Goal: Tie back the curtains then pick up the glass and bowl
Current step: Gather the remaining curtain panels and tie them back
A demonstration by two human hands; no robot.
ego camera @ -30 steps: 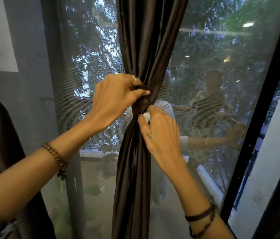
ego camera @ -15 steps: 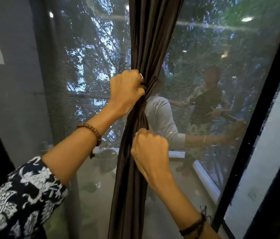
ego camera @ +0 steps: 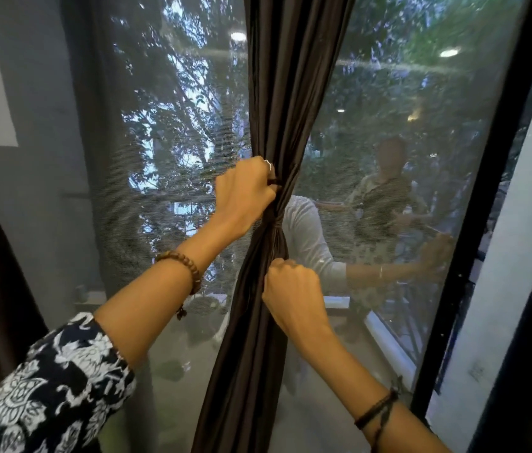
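Curtain (ego camera: 277,93) bunched, long axis vertical, centre frame | left hand (ego camera: 245,194) clenched on it just above knot (ego camera: 276,222) | right hand (ego camera: 292,289) fisted on it just below | glass, bowl unseen

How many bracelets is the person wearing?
2 wrists have them: a wooden bead bracelet on the left wrist, dark cord bands on the right wrist. How many cords there are is hard to tell.

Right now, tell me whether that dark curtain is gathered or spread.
Gathered. The curtain pinches into a narrow bunch between the left hand and right hand, window showing either side.
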